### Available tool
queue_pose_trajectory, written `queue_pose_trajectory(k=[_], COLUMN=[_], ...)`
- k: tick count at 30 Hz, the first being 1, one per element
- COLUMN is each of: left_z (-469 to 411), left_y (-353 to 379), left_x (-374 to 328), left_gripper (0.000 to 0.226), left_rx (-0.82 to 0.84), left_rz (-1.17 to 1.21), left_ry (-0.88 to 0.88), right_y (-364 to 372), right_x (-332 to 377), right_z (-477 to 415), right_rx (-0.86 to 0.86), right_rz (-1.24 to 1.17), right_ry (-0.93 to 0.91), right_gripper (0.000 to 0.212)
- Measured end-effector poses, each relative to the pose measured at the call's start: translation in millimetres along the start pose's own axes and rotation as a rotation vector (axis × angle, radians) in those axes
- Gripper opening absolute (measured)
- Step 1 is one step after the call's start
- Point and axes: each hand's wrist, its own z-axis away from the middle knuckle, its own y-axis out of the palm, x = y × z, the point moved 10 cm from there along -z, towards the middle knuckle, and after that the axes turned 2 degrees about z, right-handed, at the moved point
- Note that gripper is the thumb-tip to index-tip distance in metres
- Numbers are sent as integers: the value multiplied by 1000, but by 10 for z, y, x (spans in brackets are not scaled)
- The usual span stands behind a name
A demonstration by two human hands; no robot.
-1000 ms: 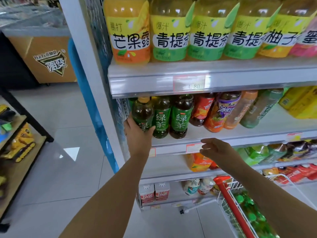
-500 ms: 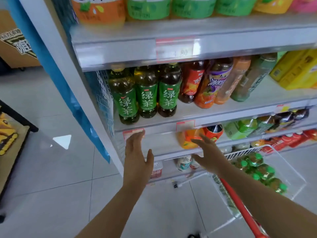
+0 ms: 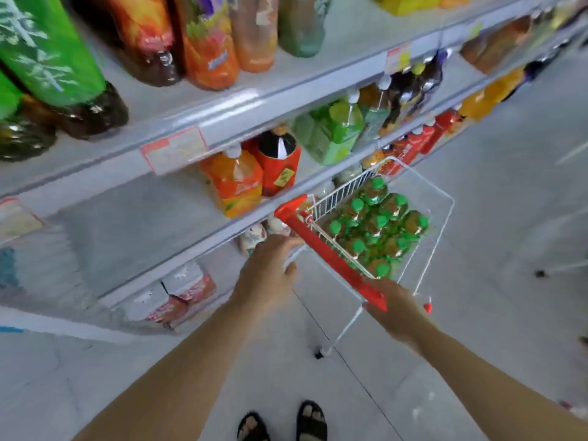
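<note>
A small white wire shopping cart (image 3: 444, 198) with a red handle (image 3: 331, 256) stands in front of me, and several green-capped bottles (image 3: 377, 232) lie in it. My right hand (image 3: 396, 313) grips the near right end of the red handle. At the handle's left end is my left hand (image 3: 267, 275), its fingers and thumb on either side of the white frame tube. Blur hides whether it has closed on the tube. Green-label tea bottles (image 3: 47, 58) stand on the upper shelf at far left.
A grey shelf unit (image 3: 222, 113) full of drink bottles runs along the left and top. An orange juice bottle (image 3: 237, 183) and a red-label bottle (image 3: 280, 163) sit on the middle shelf, close to the cart. Grey tiled floor (image 3: 493, 249) lies to the right. My sandalled feet (image 3: 283, 423) are below.
Both hands have dropped from the tea-bottle shelf to the cart's red handle. My view has swung down and to the right, onto the cart.
</note>
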Motion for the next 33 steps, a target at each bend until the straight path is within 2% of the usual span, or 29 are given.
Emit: queue_pose_trajectory(k=[3,7,10,13,16,18,20,24,28,31,33], left_z=[-394,-602,-510,-270,116,345,453,221,-217,-507,-705], left_y=[261,612,728,893,1254,1539,1714,1779,1832,2033,2221], left_x=[-55,48,-180,-469,-781,-915,-1028,-1074,-897,-766,-654], left_gripper=[45,38,27,22,22,26,28,29,36,43,51], left_rx=[-9,164,198,240,422,616,696,610,506,490,518], left_rz=[-235,-601,-694,-664,-491,-324,-225,-192,-355,-454,-566], left_ry=[196,166,313,422,456,406,383,388,418,451,452], right_y=[21,31,1,-25,-57,-202,-347,-337,-98,142,230], right_x=[-115,-205,-372,-755,-1315,-1671,-1837,-1514,-1396,-1517,-1630], right_z=[-84,-96,9,201,453,660,839,759,384,111,-89], right_rx=[-38,-23,22,72,64,-84,-254,-262,-189,-117,-134], right_rz=[-57,-131,-148,-71,25,-9,-141,-196,-330,-378,-360], right_ry=[-21,-88,-56,6,144,309,429,343,305,346,365], right_gripper=[46,44,42,38,31,34,36,35,39,45,49])
